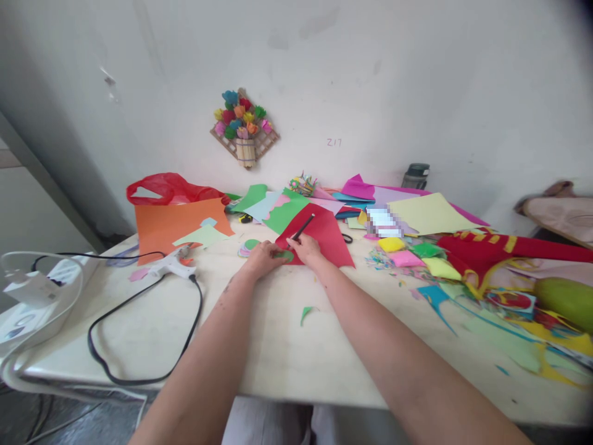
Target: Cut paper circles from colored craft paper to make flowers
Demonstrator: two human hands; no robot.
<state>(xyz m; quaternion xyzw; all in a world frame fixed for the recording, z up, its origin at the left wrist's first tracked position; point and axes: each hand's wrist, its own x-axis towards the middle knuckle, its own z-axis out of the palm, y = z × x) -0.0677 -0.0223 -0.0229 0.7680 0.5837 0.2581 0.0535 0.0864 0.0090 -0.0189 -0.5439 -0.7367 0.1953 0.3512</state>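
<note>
A dark pen or pencil (304,226) is gripped in my right hand (304,248), its lower end close to a small rounded green cutout (288,255). That cutout lies on a red sheet (332,240), near its lower left edge. My left hand (264,258) is closed, its fingertips pressing the cutout down from the left. Just behind the left hand is a small stack of rounded coloured cutouts (249,246). A green scrap (306,314) lies on the table nearer to me, between my forearms.
Left are a white glue gun (173,264) with a looping black cord, a power strip (69,270) and an orange sheet (185,225). A phone (384,221), coloured packets (406,258), scraps and a green fruit (565,301) are right. Behind stands a bottle (416,177).
</note>
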